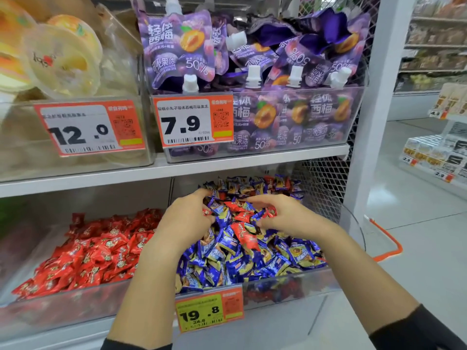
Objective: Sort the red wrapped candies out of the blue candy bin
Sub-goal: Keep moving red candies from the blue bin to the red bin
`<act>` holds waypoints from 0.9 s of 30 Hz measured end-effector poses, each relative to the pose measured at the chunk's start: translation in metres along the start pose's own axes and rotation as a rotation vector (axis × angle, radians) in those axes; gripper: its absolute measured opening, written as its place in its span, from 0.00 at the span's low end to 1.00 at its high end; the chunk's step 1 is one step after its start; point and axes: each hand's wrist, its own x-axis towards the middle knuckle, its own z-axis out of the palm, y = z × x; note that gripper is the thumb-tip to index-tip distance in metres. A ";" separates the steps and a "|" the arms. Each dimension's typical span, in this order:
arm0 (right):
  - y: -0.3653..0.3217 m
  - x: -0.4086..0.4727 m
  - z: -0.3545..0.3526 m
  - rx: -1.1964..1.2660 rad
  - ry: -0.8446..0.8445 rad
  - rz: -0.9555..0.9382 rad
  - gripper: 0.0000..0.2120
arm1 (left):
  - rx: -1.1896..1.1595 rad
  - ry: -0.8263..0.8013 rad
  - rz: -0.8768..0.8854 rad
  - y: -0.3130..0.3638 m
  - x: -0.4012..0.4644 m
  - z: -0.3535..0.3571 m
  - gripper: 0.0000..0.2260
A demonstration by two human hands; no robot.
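Left hand [188,218] curls its fingers round a red candy [207,212]; right hand [285,215] seems to pinch another [271,211] — partly hidden. More reds [243,232] lie mid-heap in the blue bin [290,281]. Best lift straight up, pinching red wrappers only, so blues stay put. The shelf edge [227,164] hangs close overhead; the red bin [83,296] sits just left — room to carry across.
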 end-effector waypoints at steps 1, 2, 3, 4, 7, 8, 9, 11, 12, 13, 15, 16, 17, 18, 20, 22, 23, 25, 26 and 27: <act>0.001 -0.001 -0.001 0.027 0.011 0.009 0.25 | 0.016 0.035 -0.002 0.000 0.000 -0.001 0.21; 0.003 -0.001 -0.002 0.048 0.017 0.007 0.23 | 0.024 0.074 -0.005 0.000 0.001 -0.001 0.19; 0.004 -0.002 -0.003 0.075 0.022 0.002 0.22 | 0.017 0.101 -0.009 0.002 0.001 -0.001 0.18; 0.005 -0.002 -0.003 0.108 0.028 -0.005 0.21 | -0.005 0.111 -0.010 0.005 0.002 0.000 0.17; 0.009 -0.001 -0.002 0.248 0.081 0.016 0.18 | -0.094 0.060 0.029 0.021 0.001 0.009 0.17; 0.011 -0.001 -0.001 0.294 0.108 0.031 0.17 | -0.105 0.030 0.055 0.027 0.000 0.013 0.16; 0.013 0.000 0.000 0.333 0.139 0.046 0.16 | -0.095 -0.011 0.084 0.032 -0.001 0.017 0.15; 0.014 -0.002 -0.001 0.382 0.191 0.056 0.15 | -0.014 -0.134 0.124 0.039 -0.005 0.027 0.13; 0.015 -0.003 -0.002 0.381 0.208 0.054 0.14 | 0.063 -0.203 0.127 0.041 -0.008 0.032 0.15; 0.016 -0.004 -0.003 0.364 0.221 0.048 0.13 | 0.155 -0.259 0.122 0.041 -0.010 0.036 0.19; 0.018 -0.006 -0.006 0.278 0.259 0.040 0.11 | 0.254 -0.278 0.111 0.039 -0.011 0.041 0.22; 0.018 -0.008 -0.007 0.222 0.279 0.031 0.11 | 0.240 -0.247 0.115 0.037 -0.010 0.042 0.19; 0.016 -0.010 -0.010 0.182 0.272 0.019 0.10 | 0.204 -0.208 0.122 0.035 -0.009 0.042 0.14; 0.013 -0.013 -0.013 0.169 0.224 0.001 0.08 | 0.171 -0.171 0.129 0.033 -0.007 0.040 0.10; 0.001 -0.024 -0.019 0.188 -0.002 -0.008 0.04 | 0.118 -0.130 0.136 0.028 -0.005 0.036 0.08; -0.013 -0.034 -0.020 0.069 -0.252 0.050 0.12 | 0.044 -0.099 0.116 0.025 -0.005 0.030 0.09; -0.017 -0.036 -0.016 -0.047 -0.333 0.092 0.17 | 0.008 -0.072 0.097 0.025 -0.005 0.027 0.09; -0.020 -0.035 -0.003 -0.266 -0.385 0.168 0.25 | -0.039 0.012 0.056 0.025 -0.004 0.021 0.08; -0.020 -0.034 0.005 -0.329 -0.388 0.182 0.27 | -0.061 0.055 0.034 0.025 -0.003 0.020 0.08; -0.019 -0.033 0.012 -0.358 -0.397 0.172 0.28 | -0.091 0.091 0.013 0.025 -0.001 0.021 0.08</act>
